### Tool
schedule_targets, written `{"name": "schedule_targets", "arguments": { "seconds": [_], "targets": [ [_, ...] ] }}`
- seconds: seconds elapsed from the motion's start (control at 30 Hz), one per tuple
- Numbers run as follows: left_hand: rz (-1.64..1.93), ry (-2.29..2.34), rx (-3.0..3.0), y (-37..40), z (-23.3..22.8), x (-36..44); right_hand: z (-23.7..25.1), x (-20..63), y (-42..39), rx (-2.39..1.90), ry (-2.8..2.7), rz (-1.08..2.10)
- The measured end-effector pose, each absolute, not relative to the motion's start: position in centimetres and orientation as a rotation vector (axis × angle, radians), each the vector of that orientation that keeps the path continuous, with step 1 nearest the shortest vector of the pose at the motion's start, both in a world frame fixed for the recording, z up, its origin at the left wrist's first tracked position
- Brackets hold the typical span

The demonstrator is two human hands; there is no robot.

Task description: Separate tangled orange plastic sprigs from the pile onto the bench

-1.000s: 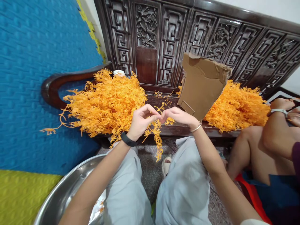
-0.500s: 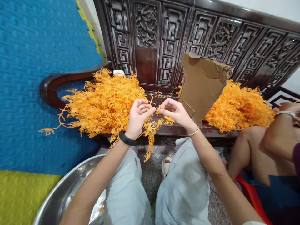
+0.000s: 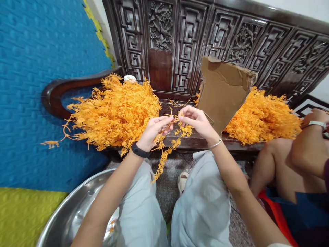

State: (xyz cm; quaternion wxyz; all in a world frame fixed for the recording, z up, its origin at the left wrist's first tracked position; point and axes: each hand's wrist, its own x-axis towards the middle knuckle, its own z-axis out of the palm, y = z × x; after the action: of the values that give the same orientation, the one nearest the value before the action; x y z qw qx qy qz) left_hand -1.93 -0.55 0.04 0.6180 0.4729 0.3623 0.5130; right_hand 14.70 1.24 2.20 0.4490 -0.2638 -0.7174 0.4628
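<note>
Dark carved wood backs the bench (image 3: pixel 195 140) across the top of the frame, with a blue mat at left. Your left hand (image 3: pixel 151 132) and right hand (image 3: pixel 196 120) meet at centre, each grip pinched narrow on the same orange sprig (image 3: pixel 164 152). Its long axis runs from your fingertips down and to the lower left, nearer your left hand. An orange pile (image 3: pixel 115 113) lies just left, another orange heap (image 3: pixel 259 115) right, behind a cardboard sheet (image 3: pixel 223 89). A steel basin (image 3: pixel 74 209) sits at lower left.
</note>
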Motion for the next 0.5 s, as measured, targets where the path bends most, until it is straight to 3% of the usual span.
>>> {"name": "schedule_targets", "arguments": {
  "seconds": [0.5],
  "targets": [
    [1.388,0.885,1.32,-0.96,-0.24,-1.78,1.57,14.47,1.63,-0.657,-1.745,1.308]
  ]
}}
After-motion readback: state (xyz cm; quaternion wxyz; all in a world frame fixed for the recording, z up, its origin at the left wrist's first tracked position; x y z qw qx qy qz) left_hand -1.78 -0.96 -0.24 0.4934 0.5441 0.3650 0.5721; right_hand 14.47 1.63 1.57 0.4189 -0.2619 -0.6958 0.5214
